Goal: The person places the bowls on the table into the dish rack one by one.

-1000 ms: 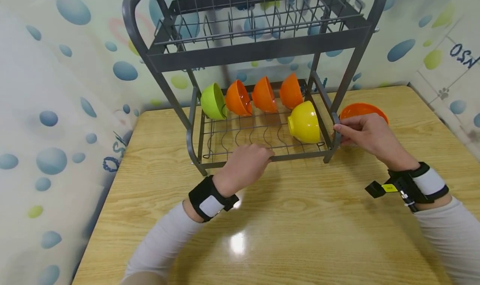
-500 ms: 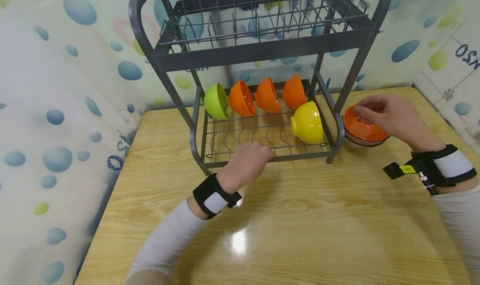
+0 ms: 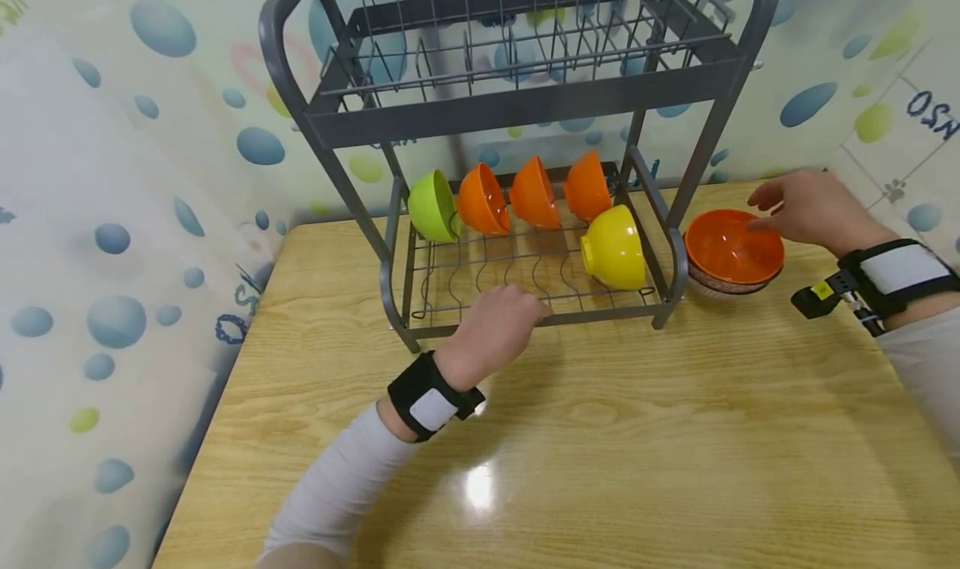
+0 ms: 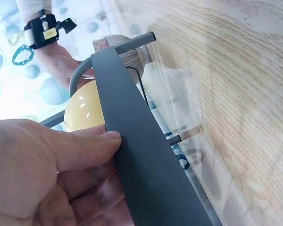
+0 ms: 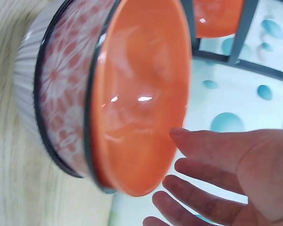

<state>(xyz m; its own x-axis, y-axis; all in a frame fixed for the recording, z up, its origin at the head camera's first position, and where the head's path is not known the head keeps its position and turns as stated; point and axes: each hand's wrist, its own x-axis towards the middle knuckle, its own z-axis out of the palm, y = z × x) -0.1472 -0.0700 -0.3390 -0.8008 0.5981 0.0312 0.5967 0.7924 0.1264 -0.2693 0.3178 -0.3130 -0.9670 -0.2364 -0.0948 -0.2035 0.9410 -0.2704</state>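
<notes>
While the left hand pinches the front bar of the rack, the right hand, its fingers spread and gripping nothing near the rim of the orange bowl atop the stack on the table just right of the rack, should probably pinch that rim alone and lift straight up.

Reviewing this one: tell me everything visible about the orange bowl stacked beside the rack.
The orange bowl is round, plain and glossy, with highlights inside; it looks ceramic or plastic. It sits mouth up, nested in a dark-rimmed floral bowl, to the right of the rack. Its base is hidden. The right hand is at its rim; whether the thumb touches it is unclear.
</notes>
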